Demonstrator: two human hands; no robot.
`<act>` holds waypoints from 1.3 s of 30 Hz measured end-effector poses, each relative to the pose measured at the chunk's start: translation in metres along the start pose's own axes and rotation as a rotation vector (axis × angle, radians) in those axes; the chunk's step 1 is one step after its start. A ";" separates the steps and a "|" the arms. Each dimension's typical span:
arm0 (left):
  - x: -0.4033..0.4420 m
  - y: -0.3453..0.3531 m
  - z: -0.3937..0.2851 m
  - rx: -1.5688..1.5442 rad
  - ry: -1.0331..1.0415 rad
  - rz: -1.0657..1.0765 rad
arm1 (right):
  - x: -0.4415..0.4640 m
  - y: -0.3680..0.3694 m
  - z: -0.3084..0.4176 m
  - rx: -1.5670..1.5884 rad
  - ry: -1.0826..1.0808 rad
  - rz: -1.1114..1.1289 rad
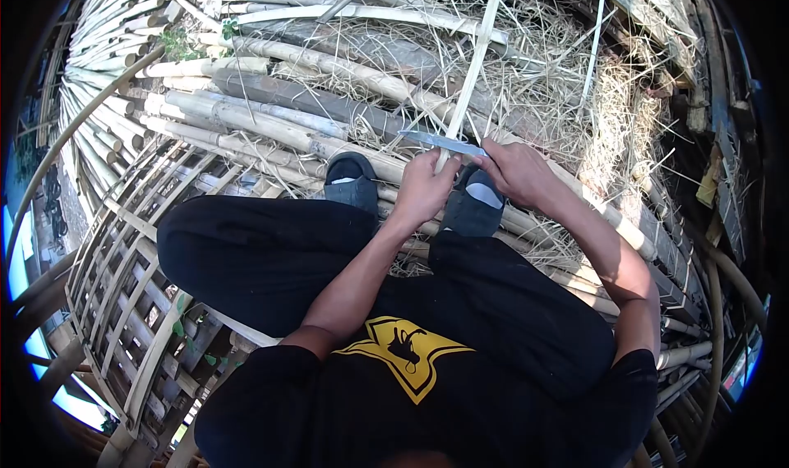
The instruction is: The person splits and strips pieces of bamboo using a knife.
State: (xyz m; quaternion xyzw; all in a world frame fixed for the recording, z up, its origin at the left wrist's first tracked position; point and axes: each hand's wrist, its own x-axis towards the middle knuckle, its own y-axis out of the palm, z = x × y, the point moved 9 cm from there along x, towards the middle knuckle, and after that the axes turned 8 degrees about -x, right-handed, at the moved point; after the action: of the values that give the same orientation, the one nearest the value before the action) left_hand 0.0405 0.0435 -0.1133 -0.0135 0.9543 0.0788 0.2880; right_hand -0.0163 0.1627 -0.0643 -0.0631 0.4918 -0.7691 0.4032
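A long pale bamboo strip (475, 67) runs from the top of the view down to my left hand (427, 184), whose fingers are closed round its lower end. My right hand (516, 170) is closed on a knife at its right end; the handle is mostly hidden in the fist. The knife's grey blade (440, 142) points left and lies across the strip, just above my left fingers. Both hands are close together, over my dark sandals (352, 190).
Bamboo poles (296, 135) lie beneath my feet and stretch to the upper left. Thin shavings (559, 98) cover the poles ahead and to the right. A woven bamboo lattice (136, 304) stands at the left, and a curved cane (78, 131) arches beside it.
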 end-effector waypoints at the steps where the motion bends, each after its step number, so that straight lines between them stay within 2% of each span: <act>1: -0.002 -0.004 -0.011 0.145 0.079 -0.056 | 0.000 0.002 -0.001 -0.003 0.005 -0.009; 2: -0.004 -0.007 -0.022 0.291 0.157 -0.113 | 0.000 0.003 -0.001 -0.006 0.010 -0.018; 6: -0.009 -0.008 -0.031 0.380 0.158 -0.171 | 0.003 0.005 -0.002 -0.035 0.017 -0.063; 8: -0.010 -0.009 -0.027 0.373 0.075 -0.161 | 0.006 0.006 -0.006 -0.066 0.016 -0.073; 13: -0.004 -0.006 -0.012 0.418 0.018 -0.098 | 0.015 -0.002 -0.035 -0.178 0.071 -0.110; 14: -0.005 -0.004 -0.010 0.424 0.001 -0.076 | 0.014 -0.006 -0.044 -0.195 0.104 -0.141; 16: -0.007 0.002 -0.004 0.391 0.017 -0.049 | 0.022 -0.029 -0.115 -0.202 0.304 -0.209; 18: -0.009 0.013 -0.003 0.340 0.070 0.029 | 0.015 -0.063 -0.133 -0.380 0.265 -0.184; 20: -0.010 0.014 -0.009 0.330 0.017 0.041 | 0.016 -0.076 -0.127 -0.308 0.266 -0.237; 22: -0.009 0.010 -0.015 0.305 0.073 0.019 | 0.014 -0.071 -0.116 -0.242 0.272 -0.271; 24: -0.009 0.007 -0.014 0.371 0.060 -0.009 | 0.017 -0.041 -0.097 0.031 0.353 -0.191; 27: -0.002 0.007 -0.002 0.335 0.018 0.031 | 0.012 -0.017 -0.042 -0.042 0.129 -0.104; 28: 0.001 0.006 0.000 0.335 0.019 0.030 | 0.010 -0.016 -0.030 -0.043 0.127 -0.105; 30: 0.005 0.003 0.012 0.211 -0.022 0.030 | 0.007 0.005 -0.015 0.082 0.169 0.124; 34: 0.007 0.003 0.022 0.054 -0.098 0.059 | 0.002 -0.001 0.004 0.010 0.028 0.084; 39: 0.005 0.000 0.017 0.043 -0.131 0.042 | -0.003 -0.001 0.001 -0.011 0.045 0.100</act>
State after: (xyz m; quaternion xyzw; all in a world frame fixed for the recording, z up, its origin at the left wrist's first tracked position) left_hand 0.0454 0.0462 -0.1300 0.0178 0.9349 0.0652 0.3485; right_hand -0.0143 0.1639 -0.0621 -0.0236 0.5074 -0.7466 0.4297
